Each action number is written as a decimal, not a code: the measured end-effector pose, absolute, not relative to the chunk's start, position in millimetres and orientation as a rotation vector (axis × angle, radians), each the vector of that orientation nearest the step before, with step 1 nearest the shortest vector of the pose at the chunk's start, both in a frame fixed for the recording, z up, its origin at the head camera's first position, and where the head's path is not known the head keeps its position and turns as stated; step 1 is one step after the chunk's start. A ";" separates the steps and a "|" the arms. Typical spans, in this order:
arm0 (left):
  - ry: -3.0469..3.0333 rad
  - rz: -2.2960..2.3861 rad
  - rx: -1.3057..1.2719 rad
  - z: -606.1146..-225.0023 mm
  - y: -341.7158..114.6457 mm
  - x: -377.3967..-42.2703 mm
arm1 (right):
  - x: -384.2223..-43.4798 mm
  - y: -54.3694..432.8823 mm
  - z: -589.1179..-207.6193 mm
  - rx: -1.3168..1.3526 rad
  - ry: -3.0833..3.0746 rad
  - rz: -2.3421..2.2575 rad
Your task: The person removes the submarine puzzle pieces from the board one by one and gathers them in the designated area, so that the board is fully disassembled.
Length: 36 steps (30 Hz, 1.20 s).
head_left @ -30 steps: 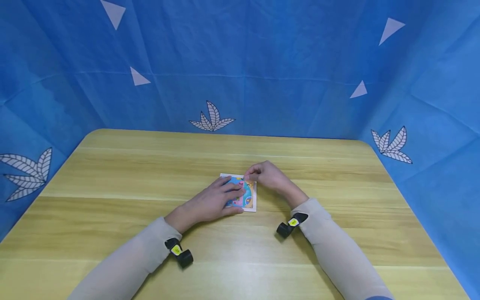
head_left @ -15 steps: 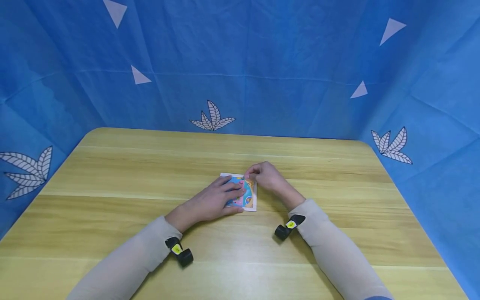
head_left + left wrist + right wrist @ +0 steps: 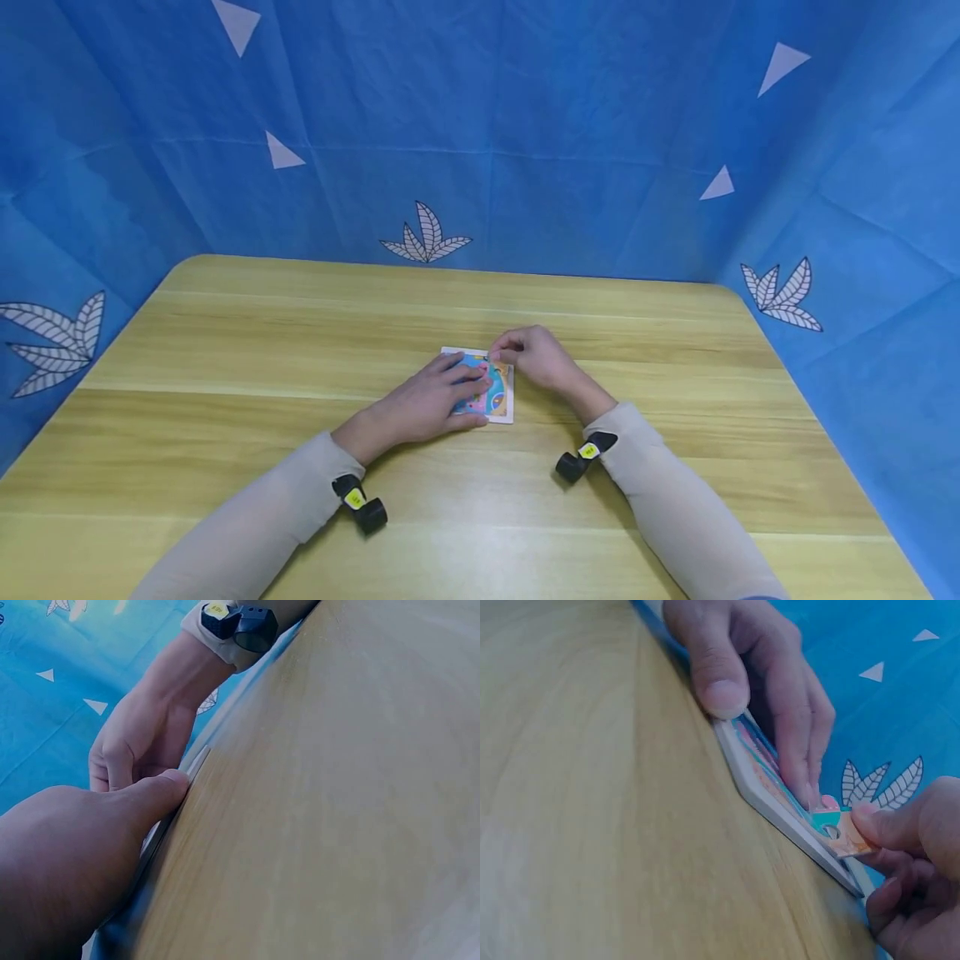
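Observation:
A small square jigsaw puzzle with a white border and a colourful picture lies flat on the table. Across its left part rests my left hand, fingers spread and fairly straight, covering much of the picture. At the puzzle's far right corner, my right hand pinches a puzzle piece between thumb and fingers. The right wrist view shows that piece, orange and teal with a cut-out edge, tilted up above the white frame. The left fingertips lie close beside it. In the left wrist view, the left thumb touches the puzzle's near edge.
The wooden table spreads around the puzzle on all sides. Behind and beside it hangs a blue cloth printed with white leaves and triangles. A small black camera sits on the left wrist, and another camera on the right.
Both hands keep nearly the same place on the puzzle. My right wrist has shifted slightly, first left and then back right and a little nearer. The head view has moved a touch.

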<state>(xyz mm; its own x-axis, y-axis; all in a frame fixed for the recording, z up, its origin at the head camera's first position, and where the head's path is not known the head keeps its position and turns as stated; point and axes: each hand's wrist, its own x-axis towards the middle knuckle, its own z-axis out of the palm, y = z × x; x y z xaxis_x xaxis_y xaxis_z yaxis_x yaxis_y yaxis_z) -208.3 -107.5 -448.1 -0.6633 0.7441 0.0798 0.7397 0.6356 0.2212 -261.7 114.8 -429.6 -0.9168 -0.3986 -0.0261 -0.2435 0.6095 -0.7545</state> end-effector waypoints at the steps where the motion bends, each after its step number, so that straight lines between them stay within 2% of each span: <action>1: 2.826 0.370 1.277 -448.1 -107.5 -208.6 | -261.8 113.7 -429.2 -0.507 2.644 -1.198; 8: 2.858 0.286 1.281 -452.0 -105.9 -206.3 | -260.6 109.0 -431.1 -0.361 2.664 -1.176; 36: 2.893 0.251 1.269 -454.3 -104.8 -208.8 | -267.2 121.4 -423.6 -0.358 2.489 -1.321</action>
<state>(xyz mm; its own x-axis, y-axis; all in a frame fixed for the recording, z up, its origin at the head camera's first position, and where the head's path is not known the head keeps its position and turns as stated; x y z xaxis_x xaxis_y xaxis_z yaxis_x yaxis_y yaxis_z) -208.8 -104.8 -454.3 -0.6787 0.7290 0.0885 0.7334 0.6665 0.1337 -267.2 121.4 -423.6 -0.9240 -0.3539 -0.1450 -0.0782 0.5460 -0.8341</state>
